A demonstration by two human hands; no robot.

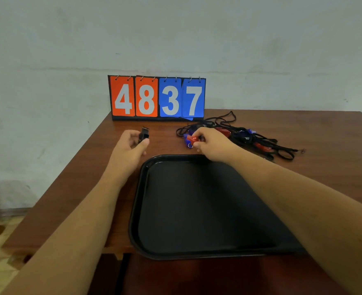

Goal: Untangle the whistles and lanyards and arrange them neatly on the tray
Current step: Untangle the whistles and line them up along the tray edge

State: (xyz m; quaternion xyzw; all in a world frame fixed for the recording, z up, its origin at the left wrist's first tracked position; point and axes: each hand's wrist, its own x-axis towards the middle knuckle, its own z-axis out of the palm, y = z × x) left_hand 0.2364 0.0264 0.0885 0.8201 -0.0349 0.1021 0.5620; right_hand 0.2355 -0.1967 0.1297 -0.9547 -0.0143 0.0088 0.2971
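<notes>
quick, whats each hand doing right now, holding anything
Left hand: fingers curled round a black whistle.
Right hand: fingers pinching a red whistle at the edge of the lanyard tangle.

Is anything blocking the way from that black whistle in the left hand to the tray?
Nothing visible does. The left hand holds the black whistle just beyond the far left corner of the tray, with only bare table between. The right forearm crosses the tray's right side only.
</notes>
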